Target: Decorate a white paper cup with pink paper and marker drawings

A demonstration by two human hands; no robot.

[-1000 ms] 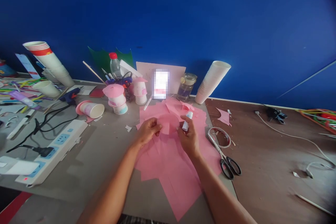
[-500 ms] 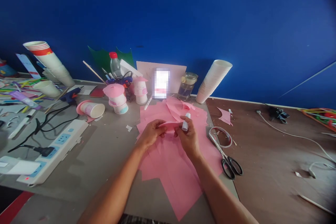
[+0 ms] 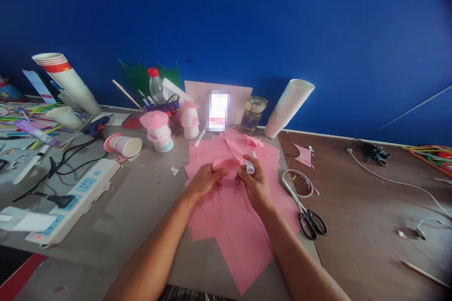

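Observation:
My left hand (image 3: 208, 179) pinches the left edge of a piece of pink paper (image 3: 226, 166), which curves upward between my two hands. On its other side, my right hand (image 3: 256, 183) has thumb and fingertips at the paper's right edge. Tucked between the fingers of that same hand is a white glue stick (image 3: 250, 166), partly hidden by them. Beneath both hands lie overlapping pink sheets (image 3: 243, 244). Scissors (image 3: 307, 216) with black handles rest at the right of the sheets, touching a roll of clear tape (image 3: 300, 183).
Pink-roofed paper cups (image 3: 157, 129) stand at the back left, one lying on its side (image 3: 125, 146). A power strip (image 3: 81, 197) with cables occupies the left. Behind are a lit phone (image 3: 218, 110), a glass jar (image 3: 253, 113) and a leaning stack of paper cups (image 3: 289, 108).
The pink paper has tilted up, so more of its face shows. My right fingers have shifted slightly at its edge. The whole view has moved a little.

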